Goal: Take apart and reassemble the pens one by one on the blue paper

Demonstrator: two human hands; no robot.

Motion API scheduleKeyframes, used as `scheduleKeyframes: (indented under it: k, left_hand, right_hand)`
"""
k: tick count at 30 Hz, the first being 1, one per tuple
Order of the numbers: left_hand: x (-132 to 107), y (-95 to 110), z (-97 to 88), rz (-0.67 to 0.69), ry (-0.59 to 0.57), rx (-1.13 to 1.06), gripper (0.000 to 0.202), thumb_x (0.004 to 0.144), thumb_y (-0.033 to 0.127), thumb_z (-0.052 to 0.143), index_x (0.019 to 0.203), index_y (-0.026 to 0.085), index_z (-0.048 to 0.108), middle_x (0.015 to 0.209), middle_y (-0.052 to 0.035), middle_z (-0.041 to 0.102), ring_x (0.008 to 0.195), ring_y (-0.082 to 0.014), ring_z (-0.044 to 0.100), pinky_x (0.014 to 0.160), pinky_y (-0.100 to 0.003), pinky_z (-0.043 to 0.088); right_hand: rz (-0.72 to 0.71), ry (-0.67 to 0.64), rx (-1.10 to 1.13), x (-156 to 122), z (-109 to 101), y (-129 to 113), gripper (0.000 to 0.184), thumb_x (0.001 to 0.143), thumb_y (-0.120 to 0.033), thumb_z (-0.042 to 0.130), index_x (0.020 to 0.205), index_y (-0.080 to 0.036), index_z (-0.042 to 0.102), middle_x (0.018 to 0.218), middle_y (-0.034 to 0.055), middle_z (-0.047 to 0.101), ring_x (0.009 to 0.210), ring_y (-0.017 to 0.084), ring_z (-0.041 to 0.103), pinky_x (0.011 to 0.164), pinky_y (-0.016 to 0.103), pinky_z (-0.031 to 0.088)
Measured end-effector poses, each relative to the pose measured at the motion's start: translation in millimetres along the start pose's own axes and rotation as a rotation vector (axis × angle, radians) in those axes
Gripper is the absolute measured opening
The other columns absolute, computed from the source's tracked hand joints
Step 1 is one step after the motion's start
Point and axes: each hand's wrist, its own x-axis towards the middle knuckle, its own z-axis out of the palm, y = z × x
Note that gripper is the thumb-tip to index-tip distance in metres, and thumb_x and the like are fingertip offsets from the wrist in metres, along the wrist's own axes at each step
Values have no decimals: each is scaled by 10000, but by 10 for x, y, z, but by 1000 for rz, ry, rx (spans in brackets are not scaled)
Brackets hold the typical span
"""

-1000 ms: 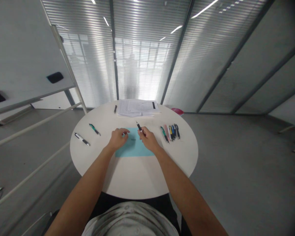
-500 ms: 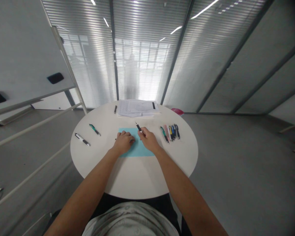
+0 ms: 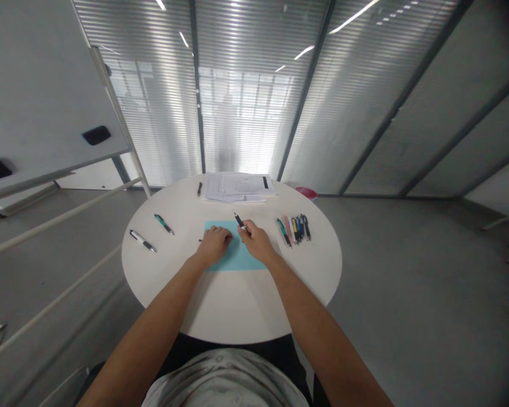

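A light blue sheet of paper (image 3: 250, 257) lies on the round white table, with both my hands over it. My right hand (image 3: 257, 240) is closed around a black pen (image 3: 238, 219), whose silver tip points up and away from me. Close by on the left, my left hand (image 3: 214, 245) rests on the sheet with its fingers curled and its fingertips drawn together. What those fingers hold, if anything, is hidden. A small dark tip (image 3: 201, 240) sticks out at the left side of that hand; the rest of it is covered.
On the right of the table (image 3: 237, 311) lies a row of several pens (image 3: 297, 228). A green pen (image 3: 164, 224) and a white-and-black pen (image 3: 142, 241) lie on the left. Papers (image 3: 235, 186) and a short dark pen (image 3: 199, 189) are at the far edge. A whiteboard (image 3: 46, 85) stands left.
The fingers of my left hand have shifted slightly on the sheet. My right hand and its pen stay nearly in the same place.
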Motion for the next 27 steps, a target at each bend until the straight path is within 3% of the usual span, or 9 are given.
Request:
scheduleKeyframes:
  k: [4, 11, 16, 21, 27]
  left_hand:
    - [33, -84, 31, -37, 120, -172, 298, 900, 243, 449, 1071, 155, 677, 945, -125, 676, 912, -238, 575, 856, -363, 416]
    - [57, -121, 12, -196, 200, -528, 232, 861, 306, 512, 947, 169, 677, 899, -71, 690, 806, -185, 593, 786, -328, 459]
    - [108, -56, -15, -430, 294, -1085, 161, 780, 308, 646, 837, 158, 627, 796, -48, 666, 681, -131, 586, 691, -288, 484]
    - [124, -25, -123, -560, 357, -1639, 163, 761, 220, 705, 826, 135, 581, 822, -76, 686, 722, -140, 657, 798, -343, 529]
    - [119, -59, -180, -613, 322, -1791, 75, 806, 159, 647, 855, 126, 601, 894, -94, 705, 780, -168, 689, 798, -337, 566]
  right_hand:
    - [-4, -9, 4, -5, -16, -10, 253, 934, -431, 410, 1034, -247, 552, 645, -35, 580, 592, 142, 556, 567, 220, 341]
    - [3, -15, 12, -18, 3, 21, 257, 931, -437, 417, 1034, -249, 559, 642, -36, 579, 596, 139, 551, 570, 216, 341]
    - [-3, -28, 22, -29, -3, 15, 242, 921, -419, 436, 1013, -240, 571, 630, -37, 565, 589, 135, 534, 567, 213, 335]
    - [-3, -50, 27, -50, 2, 5, 202, 896, -387, 470, 947, -234, 592, 596, -48, 528, 565, 123, 492, 567, 210, 321]
    - [-65, -84, 18, -63, -9, -10, 206, 872, -371, 485, 804, -214, 600, 569, -56, 468, 541, 104, 428, 544, 208, 275]
